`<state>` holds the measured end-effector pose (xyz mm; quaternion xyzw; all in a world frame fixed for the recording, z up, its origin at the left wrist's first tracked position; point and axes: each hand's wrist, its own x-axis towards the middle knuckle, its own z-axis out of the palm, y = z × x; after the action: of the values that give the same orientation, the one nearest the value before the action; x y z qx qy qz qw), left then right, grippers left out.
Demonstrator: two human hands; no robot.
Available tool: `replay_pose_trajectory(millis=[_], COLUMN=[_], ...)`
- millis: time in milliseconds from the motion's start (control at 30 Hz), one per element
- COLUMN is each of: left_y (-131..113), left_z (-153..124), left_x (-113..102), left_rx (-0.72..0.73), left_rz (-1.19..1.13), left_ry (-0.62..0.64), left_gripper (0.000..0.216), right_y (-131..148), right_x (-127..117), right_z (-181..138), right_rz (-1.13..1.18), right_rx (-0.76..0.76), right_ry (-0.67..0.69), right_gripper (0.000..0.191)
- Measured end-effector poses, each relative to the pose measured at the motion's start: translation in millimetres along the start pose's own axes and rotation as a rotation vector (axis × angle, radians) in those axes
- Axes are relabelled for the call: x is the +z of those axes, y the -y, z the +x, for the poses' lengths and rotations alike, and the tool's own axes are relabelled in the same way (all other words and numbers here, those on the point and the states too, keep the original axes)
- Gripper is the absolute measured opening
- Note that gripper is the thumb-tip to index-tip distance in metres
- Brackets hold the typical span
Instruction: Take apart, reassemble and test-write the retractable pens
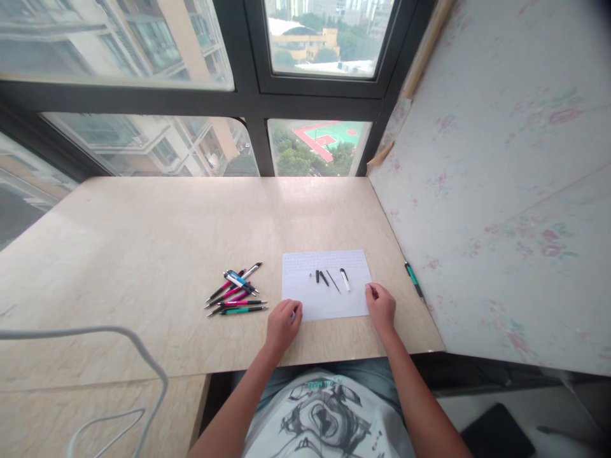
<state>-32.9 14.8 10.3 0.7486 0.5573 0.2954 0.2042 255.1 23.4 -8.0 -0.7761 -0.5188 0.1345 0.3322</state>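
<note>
My left hand [285, 323] rests loosely closed at the lower left corner of a written sheet of paper [296, 289]. At the sheet's right edge lies my right hand [382, 310], its fingers curled in and the thumb and forefinger close together. Nothing shows in either hand. Between them, on the paper, lie pen parts in a row: a tiny piece [310, 275], a short black tube [317, 276], a black grip piece [324, 278], a thin dark refill [333, 282] and a white barrel with a black clip [345, 280].
Left of the paper is a loose pile of click pens [233, 292] in several colours. One green and black pen [414, 281] lies against the flowered wall [515, 210]. A grey cable [128, 334] arches over the left front of the tabletop [143, 254]. Windows stand behind.
</note>
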Motion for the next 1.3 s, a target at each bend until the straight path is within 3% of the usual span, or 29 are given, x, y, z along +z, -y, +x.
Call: replay_pose_trajectory(millis=[300,467,567,733,867,1067,1300], left_y=[-3.1,-2.2,-0.5,-8.7,-30.9,-56.5,-52.1], left_z=[-2.6,-3.7,-4.6,-4.4,-1.1,8.0,7.3], left_x=[-2.6,-2.6,-3.0,-7.9,-1.6,15.8,10.1], left_rx=[0.016,0.031,0.030,0.003,-0.118,-0.471,-0.556], left_rz=[-0.078,-0.093,-0.091,-0.170,-0.395,-0.818,-1.034], left_ry=[0.033,0.074,0.094,0.092,0.106,0.041,0.124], left_gripper=[0.021,0.024,0.026,0.022,0.023,0.029,0.031], right_y=[46.1,51.8,47.8,58.5,84.1,102.9,100.8], right_x=[9.4,16.0,12.2,2.5,-3.3,-9.5,-8.1], right_z=[-0.3,0.0,0.0,-17.7,-43.4,-54.1,-42.9], right_rz=[-0.295,-0.394,-0.276,0.159,0.334,0.280,0.279], right_rx=[-0.116,-0.100,-0.048,-0.016,-0.183,-0.355,-0.410], right_ry=[0.170,0.236,0.212,0.198,0.332,0.383,0.479], right_gripper=[0.024,0.014,0.018,0.024,0.019,0.014,0.012])
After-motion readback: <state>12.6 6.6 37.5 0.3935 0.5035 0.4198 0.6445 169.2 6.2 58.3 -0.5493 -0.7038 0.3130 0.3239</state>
